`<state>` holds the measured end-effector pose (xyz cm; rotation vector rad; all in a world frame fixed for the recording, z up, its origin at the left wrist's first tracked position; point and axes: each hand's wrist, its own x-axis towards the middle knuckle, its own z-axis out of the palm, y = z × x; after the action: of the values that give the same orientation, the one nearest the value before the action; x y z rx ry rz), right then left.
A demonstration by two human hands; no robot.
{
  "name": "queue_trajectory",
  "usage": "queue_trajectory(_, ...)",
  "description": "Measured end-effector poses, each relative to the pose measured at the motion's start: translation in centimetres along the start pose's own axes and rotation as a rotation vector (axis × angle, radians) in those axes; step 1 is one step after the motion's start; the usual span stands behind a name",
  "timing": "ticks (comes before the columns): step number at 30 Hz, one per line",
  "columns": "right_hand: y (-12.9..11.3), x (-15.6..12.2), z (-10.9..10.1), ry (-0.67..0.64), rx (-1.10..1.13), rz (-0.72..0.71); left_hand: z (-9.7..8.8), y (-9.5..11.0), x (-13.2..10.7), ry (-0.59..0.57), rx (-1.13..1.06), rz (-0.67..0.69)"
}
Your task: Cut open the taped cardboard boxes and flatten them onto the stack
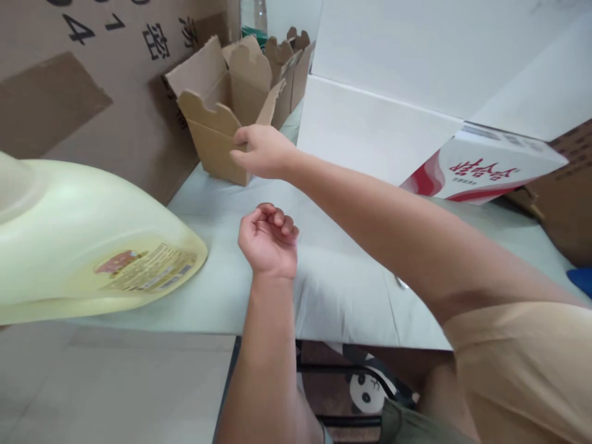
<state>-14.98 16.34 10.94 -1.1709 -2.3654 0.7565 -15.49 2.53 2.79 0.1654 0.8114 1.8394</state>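
Right fingers (241, 135) spread at the angular brown cardboard box (213, 145); left fingers (278, 217) loosely half-curled.

"What's the open box (213, 145) before you made of?"
"You're looking at matt brown cardboard."
"And the big jug (83, 216) on your left?"
"Smooth plastic, softly glossy; your table cover (346, 296) is creased, matt cloth."
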Motion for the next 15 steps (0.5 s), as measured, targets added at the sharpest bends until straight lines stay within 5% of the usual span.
queue_trajectory(4, 5.5, -6.8, -3.6, 0.187, 0.033, -0.122, 0.3, 0.3, -0.4, 0.358, 0.322, 0.728)
queue_trajectory(7, 10.4, -16.0, -7.3, 0.313, 0.059, -0.221, -0.6, 1.0, 0.2, 0.407, 0.438, 0.972)
queue_trajectory(8, 11.9, -19.4, -8.3, 0.363, 0.072, -0.229, -0.9, 1.1, 0.5, 0.355, 0.461, 0.951)
queue_trajectory(11, 15.5, -28.5, -9.6, 0.563, 0.063, -0.187, -1.1, 0.2, 1.0, -0.038, 0.424, 0.656)
queue_trajectory(15, 17.8, -34.2, -7.5, 0.744, 0.259, 0.024, 0.6, -2.0, 0.0, -0.457, 0.439, 0.371)
